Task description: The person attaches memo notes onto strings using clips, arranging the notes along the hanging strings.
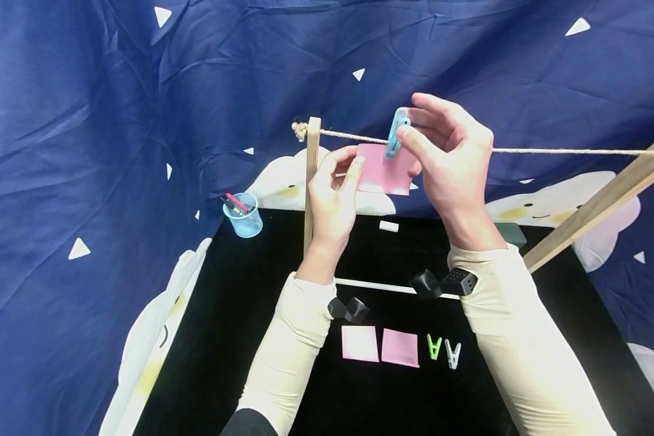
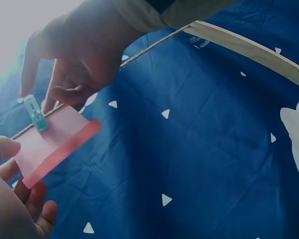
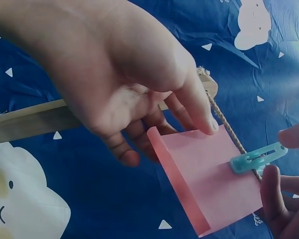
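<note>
A pink sticky note (image 1: 381, 175) hangs at the rope (image 1: 354, 135), its lower edge curled. My left hand (image 1: 332, 200) pinches the note's left side between thumb and fingers. A light-blue clothespin (image 3: 259, 157) sits over the note's top edge and the rope. My right hand (image 1: 455, 151) has its thumb and a fingertip at the clothespin's handle end, pinching it. In the left wrist view the clothespin (image 2: 36, 114) stands upright on the note (image 2: 55, 139), near its middle.
Wooden posts (image 1: 312, 163) hold the rope at both sides. On the black table lie two more sticky notes (image 1: 399, 347), a green clothespin (image 1: 434, 346), a white one (image 1: 453, 353) and a white block (image 1: 389, 226). A blue pen cup (image 1: 246, 224) stands at the back left.
</note>
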### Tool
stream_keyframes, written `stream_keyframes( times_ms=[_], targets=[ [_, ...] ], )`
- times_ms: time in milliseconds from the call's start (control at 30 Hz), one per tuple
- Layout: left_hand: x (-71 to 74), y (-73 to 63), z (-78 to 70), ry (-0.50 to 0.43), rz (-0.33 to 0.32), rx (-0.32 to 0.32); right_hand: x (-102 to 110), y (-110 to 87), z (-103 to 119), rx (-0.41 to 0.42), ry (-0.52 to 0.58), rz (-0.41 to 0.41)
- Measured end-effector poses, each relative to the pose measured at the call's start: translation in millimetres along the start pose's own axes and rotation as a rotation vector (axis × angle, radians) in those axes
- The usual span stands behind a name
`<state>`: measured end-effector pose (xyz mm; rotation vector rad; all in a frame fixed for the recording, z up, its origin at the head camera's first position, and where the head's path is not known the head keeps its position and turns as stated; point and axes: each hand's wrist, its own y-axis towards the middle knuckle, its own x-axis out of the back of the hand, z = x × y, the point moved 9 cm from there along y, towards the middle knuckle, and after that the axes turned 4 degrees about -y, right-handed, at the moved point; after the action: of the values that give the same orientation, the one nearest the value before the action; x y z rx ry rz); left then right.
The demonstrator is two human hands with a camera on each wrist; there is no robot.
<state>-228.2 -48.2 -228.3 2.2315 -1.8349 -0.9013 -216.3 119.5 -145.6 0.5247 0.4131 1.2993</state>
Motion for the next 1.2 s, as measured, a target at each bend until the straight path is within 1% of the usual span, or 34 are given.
stream_keyframes(
  times_ms=[167,300,533,667,833,933,1067,1200],
  targets=[
    [0.6,-1.3,4.5,-0.012,0.018,0.007,-0.8,2.3,3.8,0.043,0.049,0.021],
    [2.1,-2.3,6.3,-0.02,0.027,0.011,0.0,4.5,6.8,0.053,0.09,0.016],
    [8.3,-2.0,9.0,-0.021,0.037,0.026,3.9,7.9,12.5,0.022,0.173,-0.021],
    [14.5,-2.0,11.6,-0.005,0.04,0.039,8.5,9.8,15.8,0.027,0.214,-0.05],
    [23.7,-3.4,15.6,0.017,0.049,0.061,16.9,8.1,20.8,0.075,0.222,-0.072],
    [28.2,-5.1,19.4,-0.008,0.06,0.089,23.2,5.2,21.1,0.073,0.267,-0.094],
    [33.2,-8.3,24.5,-0.032,0.075,0.119,34.1,-0.2,18.2,0.039,0.348,-0.144],
    [38.8,-11.5,28.9,-0.023,0.092,0.123,47.3,-7.7,17.3,0.039,0.361,-0.189]
  ],
)
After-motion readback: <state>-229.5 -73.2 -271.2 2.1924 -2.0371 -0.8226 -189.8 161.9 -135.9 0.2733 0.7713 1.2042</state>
